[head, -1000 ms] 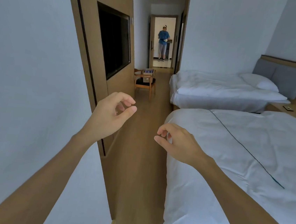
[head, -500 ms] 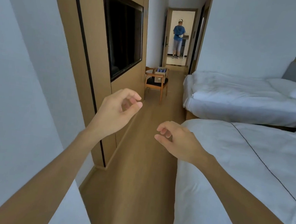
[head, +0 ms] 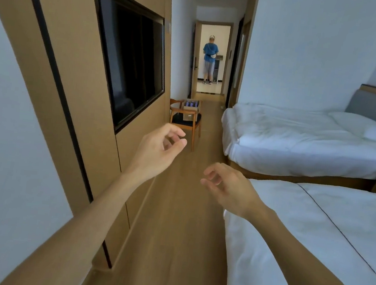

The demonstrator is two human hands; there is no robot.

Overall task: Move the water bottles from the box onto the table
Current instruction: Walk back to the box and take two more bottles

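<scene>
Both arms stretched forward over the floor (head: 172,233): left hand (head: 158,149) at 11 o'clock, right hand (head: 228,188) at 1. Each grip loosely curled, holding nothing. Box (head: 191,108) of bottles (head: 191,102) sits on the chair (head: 185,121), far off at 12.

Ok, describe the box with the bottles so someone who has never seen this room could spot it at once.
Follow the wood-panelled wall with the dark TV down the aisle to the wooden chair standing just past it. The cardboard box sits on that chair's seat, open-topped, with purple-labelled bottles showing inside. It is the only carton in view.
</scene>
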